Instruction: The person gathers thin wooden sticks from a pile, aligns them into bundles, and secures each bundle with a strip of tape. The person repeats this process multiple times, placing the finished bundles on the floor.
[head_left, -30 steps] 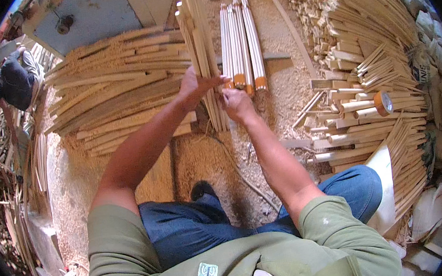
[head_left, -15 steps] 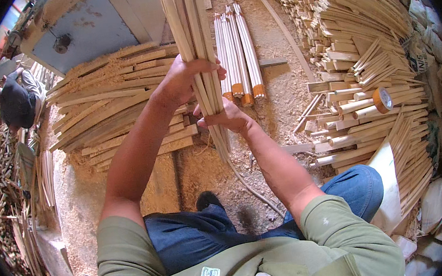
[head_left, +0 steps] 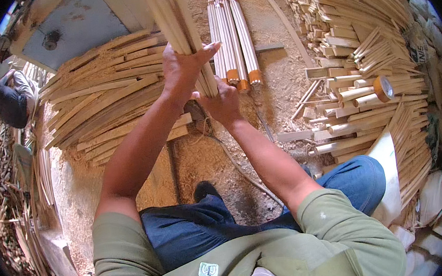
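A bundle of pale wooden sticks is held out in front of me, its far end running past the top of the view. My left hand wraps around it from the left, with the thumb stretched across to the right. Lower down, my right hand grips the near end of the same bundle, and the stick ends are hidden at its palm. Just beyond, to the right, several bundles of round sticks lie on the floor, bound with orange tape.
Rough wooden strips lie heaped at the left beside a grey machine panel. Stacked sticks fill the right, with a tape roll on them. A cord crosses the sawdust-covered floor. Another person is at far left.
Both hands have shifted the bundle slightly left and away. Its lower ends, which hung below my right hand, no longer show there. My left thumb now sticks out.
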Demonstrator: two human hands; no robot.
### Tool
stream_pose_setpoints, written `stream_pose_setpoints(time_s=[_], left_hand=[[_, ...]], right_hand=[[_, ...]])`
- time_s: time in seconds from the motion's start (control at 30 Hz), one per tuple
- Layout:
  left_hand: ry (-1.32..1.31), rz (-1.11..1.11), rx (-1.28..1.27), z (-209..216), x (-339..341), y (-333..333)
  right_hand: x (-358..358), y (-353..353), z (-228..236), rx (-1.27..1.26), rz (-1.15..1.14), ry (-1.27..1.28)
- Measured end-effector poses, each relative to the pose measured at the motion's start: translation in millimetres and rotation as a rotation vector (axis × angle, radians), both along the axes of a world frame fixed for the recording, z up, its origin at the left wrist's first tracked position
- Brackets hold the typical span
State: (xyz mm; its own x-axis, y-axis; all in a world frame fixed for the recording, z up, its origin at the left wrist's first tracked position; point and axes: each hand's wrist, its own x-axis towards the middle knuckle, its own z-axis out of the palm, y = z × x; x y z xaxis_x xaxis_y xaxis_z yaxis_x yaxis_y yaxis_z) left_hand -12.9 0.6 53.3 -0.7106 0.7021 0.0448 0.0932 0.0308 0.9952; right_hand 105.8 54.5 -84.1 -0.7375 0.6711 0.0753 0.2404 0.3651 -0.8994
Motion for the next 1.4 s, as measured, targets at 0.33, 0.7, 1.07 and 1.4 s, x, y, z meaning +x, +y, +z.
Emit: stream_pose_setpoints(time_s=[0.33,0.7,1.07,1.4], left_hand=[[-0.168,-0.172,0.054,-21,-16,-1],[-0.017,-0.206,-0.166,-95,-2,2],[-0.476,0.131,0.255,-8,-68,16],[-0.412,0.000,0.186,-48,-73,19]], right_hand=[[-2,20,-16,-0.404,0.272,0.213],[18,32,-98,-0.346,0.235,0.015],[-3,11,61,0.012,0.006,-0.264],[-9,15,58,0.032,0.208,-0.113]])
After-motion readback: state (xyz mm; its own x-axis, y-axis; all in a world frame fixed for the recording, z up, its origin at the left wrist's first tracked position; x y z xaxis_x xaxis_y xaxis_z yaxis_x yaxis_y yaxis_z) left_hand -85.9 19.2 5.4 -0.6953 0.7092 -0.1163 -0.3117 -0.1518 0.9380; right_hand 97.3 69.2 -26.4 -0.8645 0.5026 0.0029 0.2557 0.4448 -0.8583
